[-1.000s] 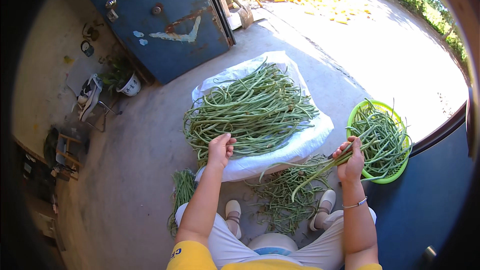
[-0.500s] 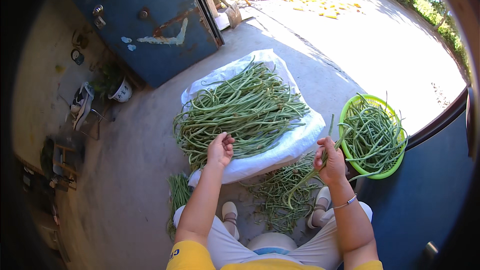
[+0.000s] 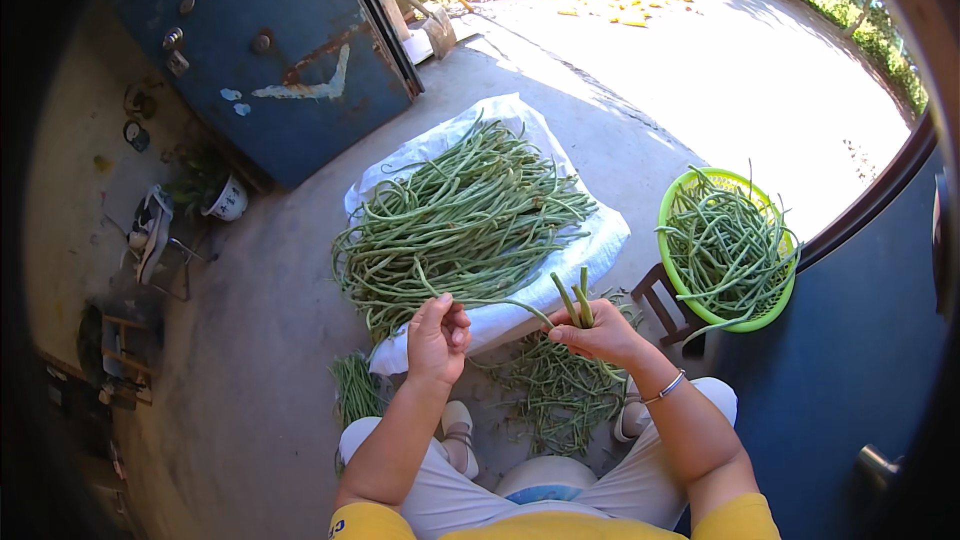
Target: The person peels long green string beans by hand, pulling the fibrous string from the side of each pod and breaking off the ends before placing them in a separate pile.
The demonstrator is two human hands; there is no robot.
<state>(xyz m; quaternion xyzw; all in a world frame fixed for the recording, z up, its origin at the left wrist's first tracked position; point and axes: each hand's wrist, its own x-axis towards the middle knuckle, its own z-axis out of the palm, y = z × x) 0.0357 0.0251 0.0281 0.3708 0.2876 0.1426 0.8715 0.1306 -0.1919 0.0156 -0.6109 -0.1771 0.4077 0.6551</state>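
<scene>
A thick heap of long green beans [image 3: 460,210] lies on a white woven sack [image 3: 590,250] in front of me. My left hand [image 3: 438,340] is closed at the heap's near edge, its fingertips at a long bean [image 3: 490,301] that stretches across to my right hand. My right hand [image 3: 598,332] is wrapped round a few folded beans [image 3: 574,302], whose pieces stick up above the fingers. To the right, a lime-green plastic basket [image 3: 782,305] is piled with more beans [image 3: 730,250].
Bean scraps [image 3: 565,400] litter the floor between my feet. A bundle of beans [image 3: 355,390] lies left of the sack. A dark wooden stool [image 3: 662,302] stands beside the basket. Blue metal doors [image 3: 270,130] flank the scene; a potted plant [image 3: 228,200] stands left.
My right hand has moved left, away from the basket, and turned inward with its beans. A long bean now spans between my hands. The view has shifted slightly.
</scene>
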